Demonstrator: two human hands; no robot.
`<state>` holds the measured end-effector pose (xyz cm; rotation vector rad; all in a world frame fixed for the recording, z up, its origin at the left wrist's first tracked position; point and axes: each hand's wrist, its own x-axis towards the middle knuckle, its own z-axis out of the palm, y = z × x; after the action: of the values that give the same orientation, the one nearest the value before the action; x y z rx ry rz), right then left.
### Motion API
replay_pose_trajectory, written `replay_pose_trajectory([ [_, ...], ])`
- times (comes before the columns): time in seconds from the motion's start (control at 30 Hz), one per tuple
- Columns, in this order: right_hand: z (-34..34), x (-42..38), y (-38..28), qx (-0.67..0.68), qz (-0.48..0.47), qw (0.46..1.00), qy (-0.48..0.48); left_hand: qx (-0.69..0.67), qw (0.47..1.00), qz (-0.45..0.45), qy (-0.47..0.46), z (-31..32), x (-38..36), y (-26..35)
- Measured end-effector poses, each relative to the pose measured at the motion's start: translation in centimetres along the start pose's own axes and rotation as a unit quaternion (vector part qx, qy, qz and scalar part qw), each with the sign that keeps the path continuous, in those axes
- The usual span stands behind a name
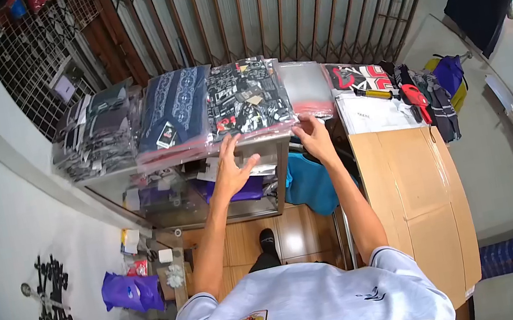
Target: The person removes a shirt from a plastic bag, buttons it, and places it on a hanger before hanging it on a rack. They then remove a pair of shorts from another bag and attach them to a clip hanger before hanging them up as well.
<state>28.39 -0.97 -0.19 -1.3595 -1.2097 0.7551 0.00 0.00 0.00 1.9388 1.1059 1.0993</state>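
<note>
A clear plastic bag with a folded black-and-white patterned garment (247, 97) lies at the front of the glass display case top. My left hand (234, 169) is at the bag's front edge, fingers stretched up and thumb held apart. My right hand (316, 139) is by the bag's front right corner, its fingers bent and apart; whether they touch the plastic is hard to make out. Left of this bag lies another bagged garment, dark blue with a light pattern (173, 109). On its right is a stack of clear plastic bags (307, 87) with a reddish edge.
Bagged dark clothes (96, 136) are piled at the far left. On the right are a cardboard sheet (415, 194), a red tape dispenser (416, 99) and white packages (371, 112). Below, the glass case (169, 208) holds more bags. A folding metal gate (272, 8) stands behind.
</note>
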Motion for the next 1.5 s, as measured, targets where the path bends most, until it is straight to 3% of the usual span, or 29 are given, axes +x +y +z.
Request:
replay_pose_trajectory([
  [0.07, 0.4, 1.1, -0.3, -0.018, -0.008, 1.0, 0.02, 0.01, 1.0, 0.016, 0.009, -0.3, 0.8, 0.4],
  [0.1, 0.9, 5.8, 0.7, -0.1, -0.013, 0.994, 0.033, 0.062, 0.995, 0.072, 0.025, 0.5, 5.0, -1.8],
  [0.17, 3.4, 10.7, 2.3, -0.219, -0.021, 0.973, 0.071, 0.081, 0.995, 0.064, 0.0, -0.6, 8.6, -3.8],
  [0.3, 5.4, 13.8, 1.0, -0.279, 0.087, 0.954, 0.061, 0.125, 0.991, 0.041, -0.009, -0.4, 12.2, -6.4],
  [0.37, 6.2, 14.5, 1.0, -0.304, 0.116, 0.943, 0.071, 0.154, 0.988, -0.014, -0.027, 0.0, 12.6, -7.3],
  [0.47, 6.4, 15.6, 1.2, -0.338, 0.159, 0.926, 0.06, 0.199, 0.979, -0.029, -0.033, 1.4, 12.6, -8.7],
  [0.67, 6.3, 15.8, -0.3, -0.326, 0.114, 0.938, 0.025, 0.196, 0.979, -0.029, -0.048, 1.3, 12.6, -8.0],
  [0.73, 6.3, 15.4, 0.6, -0.327, 0.065, 0.941, 0.057, 0.174, 0.983, -0.036, -0.044, 0.4, 12.7, -6.9],
  [0.83, 5.2, 14.2, 0.9, -0.283, 0.074, 0.952, 0.09, 0.158, 0.987, -0.008, 0.008, 0.1, 12.7, -7.0],
  [0.97, 4.8, 12.9, 0.7, -0.201, 0.113, 0.965, 0.126, 0.097, 0.994, -0.052, 0.0, -0.1, 12.8, -7.0],
  [1.1, 5.2, 13.0, 1.9, -0.145, 0.086, 0.976, 0.14, 0.007, 0.998, -0.064, 0.013, -2.1, 13.5, -4.3],
  [1.2, 6.3, 13.5, 0.3, -0.163, 0.103, 0.974, 0.117, -0.074, 0.995, -0.049, 0.041, -4.6, 13.6, -3.3],
  [1.3, 6.5, 14.0, 1.5, -0.284, 0.009, 0.95, 0.128, -0.224, 0.97, -0.049, 0.082, -8.1, 13.6, -2.8],
  [1.33, 7.1, 14.2, -0.4, -0.3, 0.04, 0.943, 0.141, -0.185, 0.976, -0.047, 0.105, -9.7, 13.6, -2.9],
  [1.37, 7.7, 14.5, -1.2, -0.385, -0.023, 0.907, 0.172, -0.147, 0.98, -0.045, 0.128, -11.3, 13.8, -3.2],
  [1.43, 9.8, 15.3, -3.7, -0.42, -0.117, 0.877, 0.202, 0.014, 0.982, -0.054, 0.178, -14.4, 14.3, -4.3],
  [1.5, 12.5, 15.8, -5.2, -0.293, -0.069, 0.948, 0.106, 0.113, 0.97, -0.083, 0.199, -16.2, 14.3, -6.4],
])
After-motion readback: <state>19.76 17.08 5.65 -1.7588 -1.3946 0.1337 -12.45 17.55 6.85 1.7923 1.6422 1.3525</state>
